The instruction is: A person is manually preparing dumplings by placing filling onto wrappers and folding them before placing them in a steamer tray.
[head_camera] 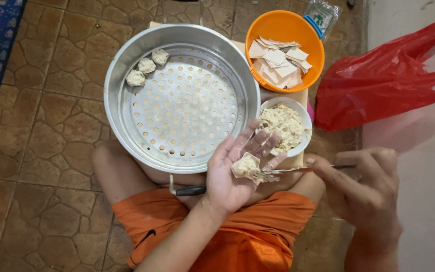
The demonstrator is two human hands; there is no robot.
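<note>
Soft even light; sharp; slight glare

A small square dumpling wrapper point(246, 166) lies open across the fingers of the upturned left hand point(235, 171), pale and thin, its corners lifting slightly, heaped in the middle with a lump of beige minced filling. A metal fork point(283, 171) rests its tines on that filling at the wrapper's right edge, its slim handle running level to the right into the pinched right hand point(363, 189)

A single head-worn camera looks steeply down, close over the lap and floor.
</note>
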